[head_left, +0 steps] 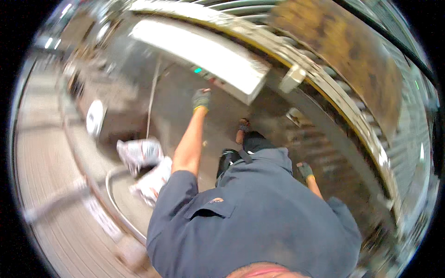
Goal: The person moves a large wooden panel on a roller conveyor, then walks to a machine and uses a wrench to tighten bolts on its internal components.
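Note:
My left arm is stretched forward, and its hand (201,99), in a grey glove with a yellow cuff and bare fingertips, is just short of a long white cabinet (208,53). On the cabinet's near side are a small lit green display (198,70) and a reddish control (216,82). Whether the fingertips touch that side is unclear; motion blur smears them. My right hand (304,170), gloved alike, hangs low beside my body with no object visible in it. Its fingers are too small and blurred to read.
A roller conveyor with a pale frame (340,97) curves along the right, carrying a large brown sheet (343,55). White bags (141,155) lie at left by a hose (111,190). Farther left are a white round object (95,118) and a ribbed grey surface (44,153).

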Tool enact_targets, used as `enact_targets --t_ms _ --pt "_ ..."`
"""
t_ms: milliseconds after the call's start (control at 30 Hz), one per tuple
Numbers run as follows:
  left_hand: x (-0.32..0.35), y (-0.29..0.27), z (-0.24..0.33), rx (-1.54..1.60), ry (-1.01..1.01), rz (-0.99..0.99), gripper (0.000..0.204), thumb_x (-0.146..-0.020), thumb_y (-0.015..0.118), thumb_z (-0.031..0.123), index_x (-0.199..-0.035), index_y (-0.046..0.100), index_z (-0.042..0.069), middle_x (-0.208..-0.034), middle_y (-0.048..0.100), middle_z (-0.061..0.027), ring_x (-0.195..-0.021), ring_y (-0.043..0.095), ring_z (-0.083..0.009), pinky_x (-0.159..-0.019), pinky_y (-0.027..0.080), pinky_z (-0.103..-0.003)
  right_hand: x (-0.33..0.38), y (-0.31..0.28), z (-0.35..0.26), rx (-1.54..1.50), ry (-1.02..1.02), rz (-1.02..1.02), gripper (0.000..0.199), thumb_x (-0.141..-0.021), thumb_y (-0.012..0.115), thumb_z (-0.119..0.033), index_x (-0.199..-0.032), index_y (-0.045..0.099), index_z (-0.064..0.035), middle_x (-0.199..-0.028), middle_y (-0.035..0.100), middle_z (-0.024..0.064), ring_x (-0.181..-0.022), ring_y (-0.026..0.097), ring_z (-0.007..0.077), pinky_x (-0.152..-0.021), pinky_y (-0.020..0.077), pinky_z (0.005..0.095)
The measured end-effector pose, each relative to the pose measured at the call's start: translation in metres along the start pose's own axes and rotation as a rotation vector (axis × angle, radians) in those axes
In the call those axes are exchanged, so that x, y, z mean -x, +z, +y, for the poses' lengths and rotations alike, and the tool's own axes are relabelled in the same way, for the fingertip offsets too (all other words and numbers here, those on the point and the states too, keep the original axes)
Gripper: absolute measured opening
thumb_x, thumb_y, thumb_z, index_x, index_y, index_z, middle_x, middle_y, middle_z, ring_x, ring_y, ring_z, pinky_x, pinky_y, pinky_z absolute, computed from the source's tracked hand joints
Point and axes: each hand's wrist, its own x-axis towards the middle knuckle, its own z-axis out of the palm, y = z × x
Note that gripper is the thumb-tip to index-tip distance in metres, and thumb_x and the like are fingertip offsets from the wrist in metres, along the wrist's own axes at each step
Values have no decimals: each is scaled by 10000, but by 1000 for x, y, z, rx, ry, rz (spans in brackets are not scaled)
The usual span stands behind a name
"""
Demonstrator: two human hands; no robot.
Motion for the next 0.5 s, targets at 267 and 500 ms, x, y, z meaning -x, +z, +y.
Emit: enact_targets --t_ms 267,500 --pt "-81 36 -21 115 13 -345 524 -1001 562 455 -1263 643 8 -1033 731 -182 -871 638 -289 -780 492 -466 -71 -32 -206 -370 418 109 326 -895 677 -403 -1092 716 -146 -1144 744 103 -1059 694 296 -930 525 421" --pt "-135 34 -92 -99 510 -307 339 -1032 545 270 -1182 655 -14 -1168 740 -192 -1020 692 -358 -851 514 -446 -57 -48 -280 -580 555 646 192 -961 653 -259 -1057 691 -96 -896 720 48 -766 677 180 -740 545 373"
